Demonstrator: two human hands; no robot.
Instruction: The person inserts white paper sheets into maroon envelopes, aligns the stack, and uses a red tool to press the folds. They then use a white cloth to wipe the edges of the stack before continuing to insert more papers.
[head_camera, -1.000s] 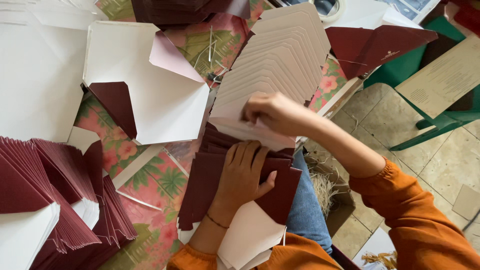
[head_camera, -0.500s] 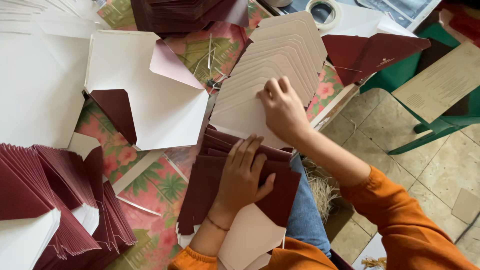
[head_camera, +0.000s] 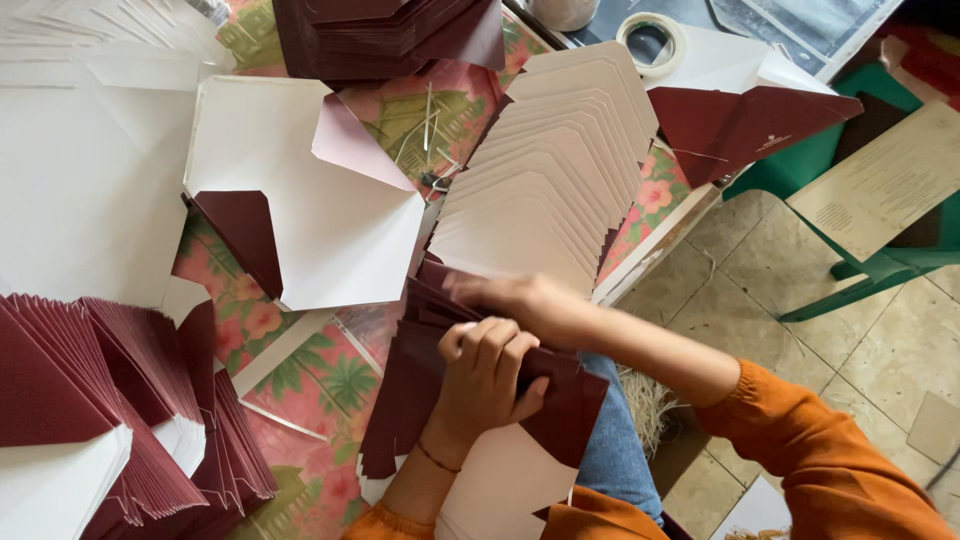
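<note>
1. The left hand (head_camera: 485, 375) lies curled, fingers bent down, on a stack of maroon envelope blanks (head_camera: 560, 400) that rests on the person's lap at about 6 o'clock in the view. It presses the pile rather than pinching it.
2. The right hand (head_camera: 525, 300) reaches across to 9 o'clock, just above the left; its fingers seem to close on the upper edge of the maroon blanks, though the grip is blurred and I cannot tell how tightly.
3. A fanned row of cream liners (head_camera: 550, 180) runs from the hands toward 1 o'clock across the flowered worktop (head_camera: 320, 380).
4. Judging by look, the blanks are thin card: light, fairly stiff, smooth enough to slide over one another, easily creased at the pointed flaps. A flat-edge hold with a palm steadying the pile suits them best.
5. More maroon stacks (head_camera: 130, 400) stand at 8 o'clock, and white sheets (head_camera: 310, 220) at 11 o'clock.
</note>
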